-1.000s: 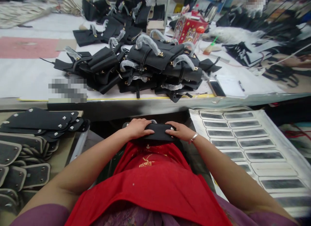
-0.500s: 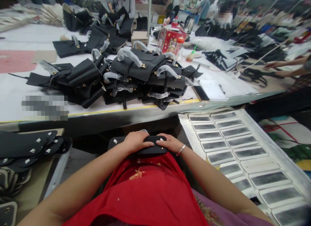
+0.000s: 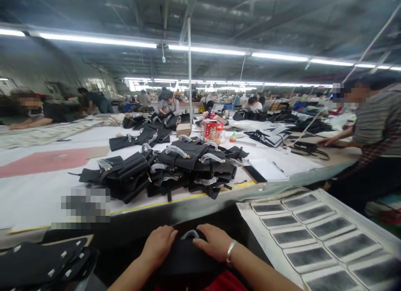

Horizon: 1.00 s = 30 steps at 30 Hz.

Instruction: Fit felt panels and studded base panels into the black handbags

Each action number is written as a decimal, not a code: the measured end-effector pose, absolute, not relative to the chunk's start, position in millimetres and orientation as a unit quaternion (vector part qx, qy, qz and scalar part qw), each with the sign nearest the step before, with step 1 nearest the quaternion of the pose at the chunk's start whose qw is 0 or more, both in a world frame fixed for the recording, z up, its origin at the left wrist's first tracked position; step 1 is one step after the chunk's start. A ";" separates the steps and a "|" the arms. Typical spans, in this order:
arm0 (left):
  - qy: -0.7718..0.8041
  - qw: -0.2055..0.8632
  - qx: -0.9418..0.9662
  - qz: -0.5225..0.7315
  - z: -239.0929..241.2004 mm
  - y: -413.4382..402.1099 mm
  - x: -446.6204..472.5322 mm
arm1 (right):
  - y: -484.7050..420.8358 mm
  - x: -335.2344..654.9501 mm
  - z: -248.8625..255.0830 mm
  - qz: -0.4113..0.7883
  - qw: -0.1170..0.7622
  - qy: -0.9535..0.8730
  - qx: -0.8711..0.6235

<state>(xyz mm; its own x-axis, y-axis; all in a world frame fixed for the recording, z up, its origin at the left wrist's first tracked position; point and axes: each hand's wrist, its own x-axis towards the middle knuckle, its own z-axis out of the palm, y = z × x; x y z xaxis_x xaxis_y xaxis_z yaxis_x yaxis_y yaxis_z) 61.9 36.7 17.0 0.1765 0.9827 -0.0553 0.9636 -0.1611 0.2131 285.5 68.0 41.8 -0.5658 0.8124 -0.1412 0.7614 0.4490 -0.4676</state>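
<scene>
At the bottom of the head view my left hand and my right hand rest side by side on a black leather piece over my lap. Fingers of both hands curl over its far edge, gripping it. A silver bracelet sits on my right wrist. A pale wrapped bit shows between the hands. A heap of black handbags with plastic-wrapped handles lies on the white work table just beyond.
Stacked black studded panels lie at the lower left. A board of grey glued strips lies at the right. A phone, paper, a red box sit on the table. A person in stripes works at right; others work farther back.
The camera has tilted up, showing the ceiling lights and workers. My hands have stayed on the black piece and now sit closer together at the frame's bottom.
</scene>
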 end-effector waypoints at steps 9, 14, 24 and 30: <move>0.636 0.103 0.764 0.012 2.0 30.7 61.7 | 51.2 239.4 17.6 0.050 0.004 -0.873 -0.486; 0.640 0.068 0.765 0.016 15.4 27.9 63.0 | 53.3 243.4 21.8 0.042 -0.004 -0.874 -0.484; 0.633 0.092 0.768 0.030 18.5 27.8 114.0 | 55.5 275.9 28.2 0.019 0.043 -0.888 -0.458; 0.638 0.092 0.764 0.025 19.3 25.4 107.0 | 50.6 280.4 18.7 0.027 0.018 -0.894 -0.447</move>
